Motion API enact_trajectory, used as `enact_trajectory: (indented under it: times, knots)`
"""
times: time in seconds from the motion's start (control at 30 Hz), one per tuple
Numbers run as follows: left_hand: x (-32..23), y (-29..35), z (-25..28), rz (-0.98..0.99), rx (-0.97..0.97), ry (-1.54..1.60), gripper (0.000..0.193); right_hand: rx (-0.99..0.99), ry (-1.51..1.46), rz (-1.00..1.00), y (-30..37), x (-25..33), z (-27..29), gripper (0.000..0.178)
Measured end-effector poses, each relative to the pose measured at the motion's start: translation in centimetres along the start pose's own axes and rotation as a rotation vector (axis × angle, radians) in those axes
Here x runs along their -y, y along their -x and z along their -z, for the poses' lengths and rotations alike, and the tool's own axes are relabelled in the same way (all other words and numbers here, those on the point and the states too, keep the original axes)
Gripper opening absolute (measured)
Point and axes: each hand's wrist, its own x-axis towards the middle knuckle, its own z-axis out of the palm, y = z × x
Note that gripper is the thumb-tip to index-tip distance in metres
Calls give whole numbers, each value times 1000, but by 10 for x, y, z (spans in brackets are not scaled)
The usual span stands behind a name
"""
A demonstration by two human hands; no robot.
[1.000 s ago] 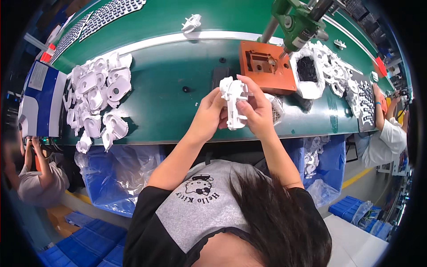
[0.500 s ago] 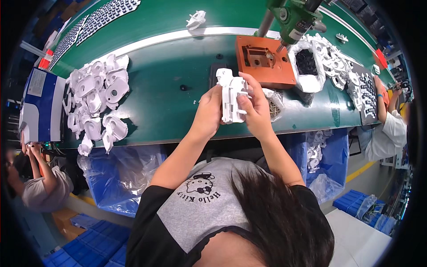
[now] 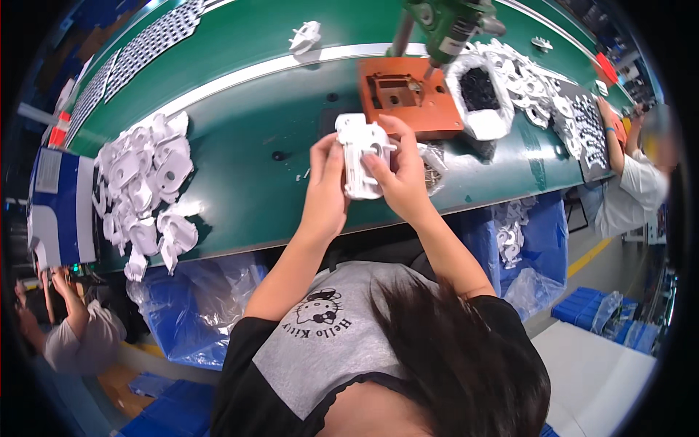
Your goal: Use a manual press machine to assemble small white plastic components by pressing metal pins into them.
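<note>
A white moulded plastic housing (image 3: 358, 162) is held above the near part of the green bench, between both hands. My left hand (image 3: 325, 175) grips its left side, fingers bent round the edge. My right hand (image 3: 402, 171) clasps the other side, with the thumb on its face and the fingers behind. Just beyond stands an orange fixture block (image 3: 415, 120) under a green press (image 3: 451, 33). Close by my right hand lies a clear bag of small metal parts (image 3: 434, 169), partly hidden.
White plastic parts (image 3: 142, 175) are heaped on the left, beside a blue-and-white machine (image 3: 62, 211). A bag of black pieces (image 3: 478, 95) and more white parts (image 3: 524, 76) lie to the right. Blue lined bins (image 3: 196, 313) stand below the bench edge. A co-worker (image 3: 633, 175) sits at far right.
The housing has turned in my hands, so its broader face with a round hole now shows. The whole view has shifted slightly, moving the bench things leftward.
</note>
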Motion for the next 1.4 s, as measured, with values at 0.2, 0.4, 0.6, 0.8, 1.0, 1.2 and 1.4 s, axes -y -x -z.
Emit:
enact_trajectory:
  times: [0.2,0.4,0.6,0.8,1.0,1.2,1.4]
  knots:
    - [1,-3,13,-249,210,-333,20,-10,188,125,-5,6,13,69]
    - [-24,-28,5,-519,220,-744,12,-151,169,124,-44,3,79,38]
    - [-28,-78,-28,-972,335,-1539,12,-429,1255,-40,-117,-75,205,27]
    - [16,-122,-31,-1286,377,-1638,8,-430,1381,-145,-126,-85,199,32]
    - [19,-125,-22,-1293,429,-1609,9,-409,1496,-90,-129,-92,201,24]
    - [15,-132,-21,-1334,483,-1580,9,-525,1331,-44,-124,-82,200,16]
    - [9,-119,-28,-1235,434,-1485,6,-579,1070,108,-126,-89,199,20]
